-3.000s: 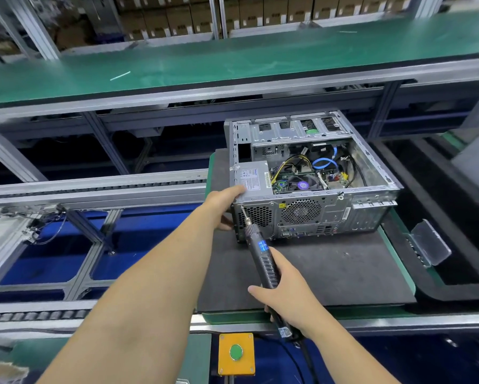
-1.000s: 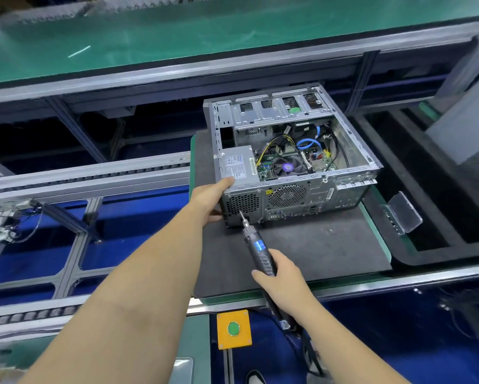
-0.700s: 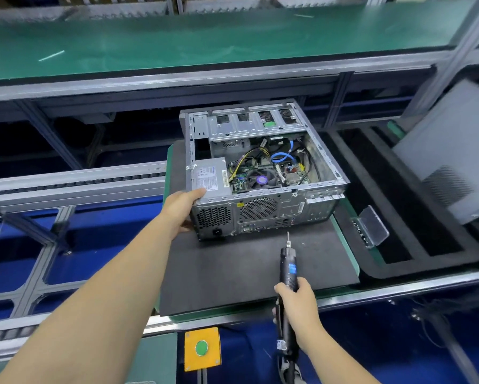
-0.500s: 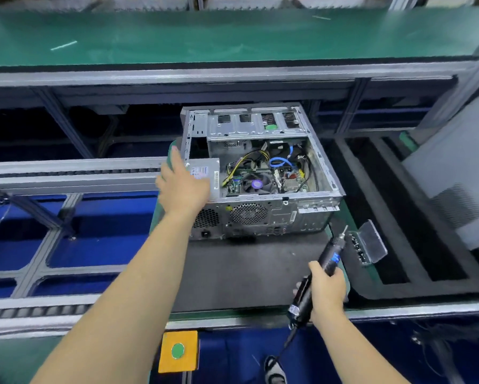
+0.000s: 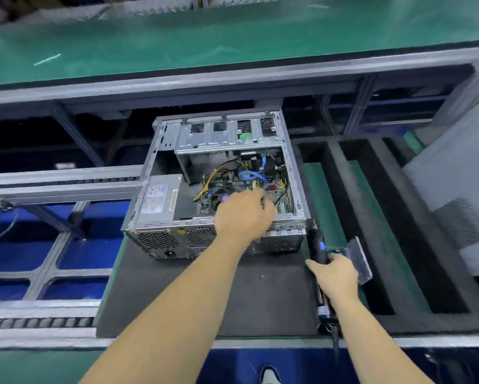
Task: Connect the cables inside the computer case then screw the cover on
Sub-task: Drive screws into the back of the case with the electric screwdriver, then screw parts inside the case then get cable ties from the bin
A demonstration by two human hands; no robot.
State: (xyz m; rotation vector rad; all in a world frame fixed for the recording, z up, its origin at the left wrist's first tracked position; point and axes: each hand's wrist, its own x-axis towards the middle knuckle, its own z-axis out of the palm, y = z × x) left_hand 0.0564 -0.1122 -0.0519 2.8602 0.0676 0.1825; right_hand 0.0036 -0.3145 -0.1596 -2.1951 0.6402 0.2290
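Head view: computer case (image 5: 218,189) is laid open-side up on the dark mat (image 5: 205,295), cover not fitted. Left hand (image 5: 243,217) is reached inside over the cables (image 5: 249,176); fingers curled, a pinch cannot be told. Electric screwdriver (image 5: 317,248) is gripped by right hand (image 5: 334,275) just beside the case. Step judged: cable connection. Next: 1 connector to be seated, then cover.

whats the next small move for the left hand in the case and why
Probably pinch a loose connector and seat it on the board. The left hand already reaches into the open computer case over the motherboard, beside the blue cable; its fingertips are blurred. The right hand holds the electric screwdriver aside, and the cover is not yet on.
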